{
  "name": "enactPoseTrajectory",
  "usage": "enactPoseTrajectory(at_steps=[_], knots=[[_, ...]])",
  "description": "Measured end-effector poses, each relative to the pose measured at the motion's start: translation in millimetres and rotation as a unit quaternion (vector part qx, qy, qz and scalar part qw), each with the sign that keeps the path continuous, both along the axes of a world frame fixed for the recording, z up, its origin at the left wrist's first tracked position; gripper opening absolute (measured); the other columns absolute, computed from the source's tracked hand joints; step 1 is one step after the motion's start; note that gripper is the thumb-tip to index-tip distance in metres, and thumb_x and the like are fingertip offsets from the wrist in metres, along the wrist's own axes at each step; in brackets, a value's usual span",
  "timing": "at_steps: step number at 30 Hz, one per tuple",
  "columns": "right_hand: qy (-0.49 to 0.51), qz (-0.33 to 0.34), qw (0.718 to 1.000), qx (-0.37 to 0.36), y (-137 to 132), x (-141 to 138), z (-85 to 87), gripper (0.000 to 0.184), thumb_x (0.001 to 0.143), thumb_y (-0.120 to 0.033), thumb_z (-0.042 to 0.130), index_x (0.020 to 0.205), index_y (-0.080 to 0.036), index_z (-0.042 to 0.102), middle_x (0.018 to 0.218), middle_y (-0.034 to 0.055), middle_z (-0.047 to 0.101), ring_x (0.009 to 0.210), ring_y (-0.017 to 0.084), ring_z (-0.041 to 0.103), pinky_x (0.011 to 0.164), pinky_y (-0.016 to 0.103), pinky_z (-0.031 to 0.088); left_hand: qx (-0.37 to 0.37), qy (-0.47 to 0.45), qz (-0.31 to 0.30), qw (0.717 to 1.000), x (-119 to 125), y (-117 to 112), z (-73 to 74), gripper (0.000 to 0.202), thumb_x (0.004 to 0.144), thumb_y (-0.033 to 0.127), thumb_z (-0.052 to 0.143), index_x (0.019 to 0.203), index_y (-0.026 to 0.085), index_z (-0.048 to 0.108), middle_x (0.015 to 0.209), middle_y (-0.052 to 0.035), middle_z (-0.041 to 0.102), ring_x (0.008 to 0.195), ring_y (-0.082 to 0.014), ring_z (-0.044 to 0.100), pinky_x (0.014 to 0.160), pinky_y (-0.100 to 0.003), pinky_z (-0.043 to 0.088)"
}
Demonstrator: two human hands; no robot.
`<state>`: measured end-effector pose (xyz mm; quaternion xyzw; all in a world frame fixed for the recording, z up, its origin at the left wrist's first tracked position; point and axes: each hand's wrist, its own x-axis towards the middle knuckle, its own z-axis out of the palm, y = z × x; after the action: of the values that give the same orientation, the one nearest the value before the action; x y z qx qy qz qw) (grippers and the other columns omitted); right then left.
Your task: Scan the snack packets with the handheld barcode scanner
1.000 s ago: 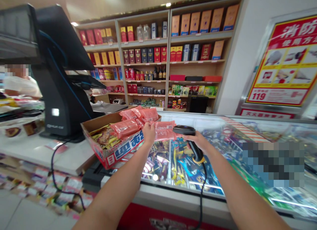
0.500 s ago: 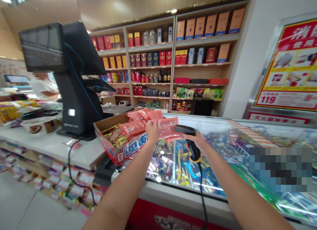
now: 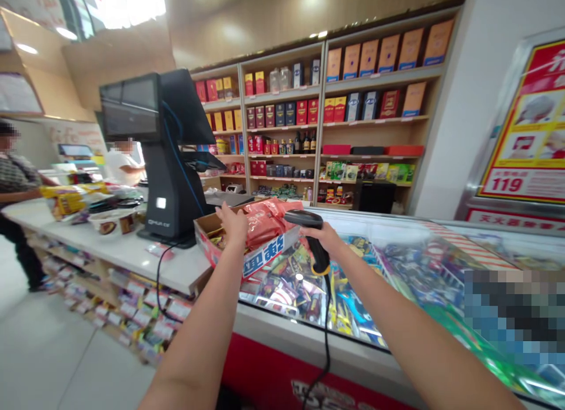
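Right-hand grip is clamped round the scanner, by the right end of the carton; the left-hand grip, fingers apart, is over the carton's left half, contact unclear. The scanner should prove light and stiff, best held by its handle. Its head's long axis points left toward the carton's pink packets, handle slanting down.

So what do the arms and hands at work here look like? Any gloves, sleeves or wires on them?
They're a person's, not a machine's. The left hand and right hand are both bare, without gloves. The left forearm and right forearm are smooth and tapering, with no sleeves in view. No watch, bracelet or attached wires can be seen.
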<state>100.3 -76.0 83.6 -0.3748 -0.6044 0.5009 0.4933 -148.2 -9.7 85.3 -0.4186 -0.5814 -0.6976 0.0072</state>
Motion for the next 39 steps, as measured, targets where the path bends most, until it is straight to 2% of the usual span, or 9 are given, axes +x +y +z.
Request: enactPoseTrajectory(at_steps=[4,9,12,16,19,22,29,35,39], knots=[[0.017,-0.021,1.000,-0.002,0.4,18.4,-9.5,0.025,0.059,-0.035,0.073,0.071,-0.016,0.065,0.044,-0.0009,0.058,0.037,0.015,0.053,0.039,0.027,0.044,0.058,0.064,-0.024,0.996,36.8,-21.9,6.4,0.045,0.081,0.011,0.047,0.125,0.014,0.049,0.152,-0.0172,0.029,0.143,-0.0249,0.022,0.117,-0.044,0.019],[0.031,-0.106,0.994,-0.009,3.7,59.8,-20.6,0.024,0.059,-0.035,0.073,0.068,-0.016,0.062,0.043,-0.0022,0.055,0.036,0.013,0.051,0.038,0.026,0.043,0.091,0.182,-0.175,0.963,104.8,-23.4,-7.7,0.033,0.081,0.012,0.048,0.112,0.017,0.058,0.137,-0.0129,0.049,0.133,-0.0225,0.040,0.112,-0.040,0.030],[0.041,-0.125,0.991,-0.023,6.0,84.4,-28.4,0.024,0.059,-0.036,0.073,0.063,-0.016,0.059,0.041,-0.0009,0.055,0.035,0.013,0.050,0.038,0.026,0.042,0.019,0.231,-0.254,0.939,143.3,-6.9,-31.8,0.029,0.078,0.012,0.054,0.106,0.017,0.060,0.122,-0.0141,0.060,0.119,-0.0239,0.053,0.105,-0.039,0.038],[0.072,-0.140,0.986,-0.044,11.0,110.2,-47.0,0.026,0.060,-0.037,0.074,0.065,-0.016,0.060,0.043,0.0003,0.057,0.037,0.013,0.051,0.039,0.025,0.043,-0.170,0.255,-0.245,0.920,173.6,17.3,-66.6,0.024,0.082,0.029,0.059,0.097,0.010,0.062,0.105,-0.0221,0.065,0.104,-0.0303,0.061,0.091,-0.038,0.044],[0.077,-0.172,0.979,-0.072,14.8,121.0,-61.9,0.026,0.060,-0.036,0.076,0.066,-0.016,0.060,0.044,0.0002,0.058,0.039,0.014,0.053,0.040,0.025,0.045,-0.244,0.228,-0.233,0.913,178.3,29.3,-86.5,0.029,0.084,0.038,0.057,0.089,0.011,0.064,0.094,-0.0222,0.068,0.093,-0.0302,0.065,0.081,-0.034,0.046],[0.066,-0.197,0.974,-0.090,15.6,124.1,-68.1,0.023,0.061,-0.033,0.075,0.065,-0.016,0.061,0.044,0.0002,0.058,0.040,0.015,0.055,0.040,0.026,0.047,-0.246,0.184,-0.216,0.927,175.1,35.5,-97.2,0.027,0.085,0.036,0.055,0.090,0.012,0.065,0.092,-0.0203,0.069,0.089,-0.0282,0.067,0.075,-0.031,0.046],[0.014,-0.171,0.981,-0.091,6.6,116.5,-59.0,0.022,0.063,-0.034,0.073,0.067,-0.016,0.062,0.043,0.0011,0.058,0.037,0.015,0.055,0.038,0.025,0.045,-0.243,0.136,-0.249,0.927,168.5,41.4,-102.8,0.033,0.080,0.035,0.058,0.052,0.018,0.054,0.058,-0.0089,0.062,0.066,-0.0228,0.063,0.062,-0.029,0.041],[-0.054,-0.099,0.986,-0.126,-2.4,106.5,-60.7,0.027,0.059,-0.032,0.077,0.074,-0.017,0.062,0.045,-0.0019,0.058,0.038,0.015,0.057,0.038,0.024,0.046,-0.213,0.075,-0.304,0.926,168.0,48.3,-111.6,0.032,0.071,0.021,0.059,0.044,0.020,0.043,0.042,0.0028,0.043,0.047,-0.0137,0.048,0.050,-0.024,0.034],[-0.050,-0.103,0.985,-0.128,-4.5,105.0,-57.8,0.027,0.056,-0.035,0.077,0.067,-0.016,0.060,0.044,-0.0006,0.058,0.038,0.015,0.056,0.038,0.025,0.046,-0.176,0.060,-0.285,0.940,166.2,45.4,-106.1,0.026,0.075,0.019,0.055,0.051,0.020,0.044,0.050,0.0019,0.048,0.055,-0.0142,0.050,0.056,-0.025,0.038]])
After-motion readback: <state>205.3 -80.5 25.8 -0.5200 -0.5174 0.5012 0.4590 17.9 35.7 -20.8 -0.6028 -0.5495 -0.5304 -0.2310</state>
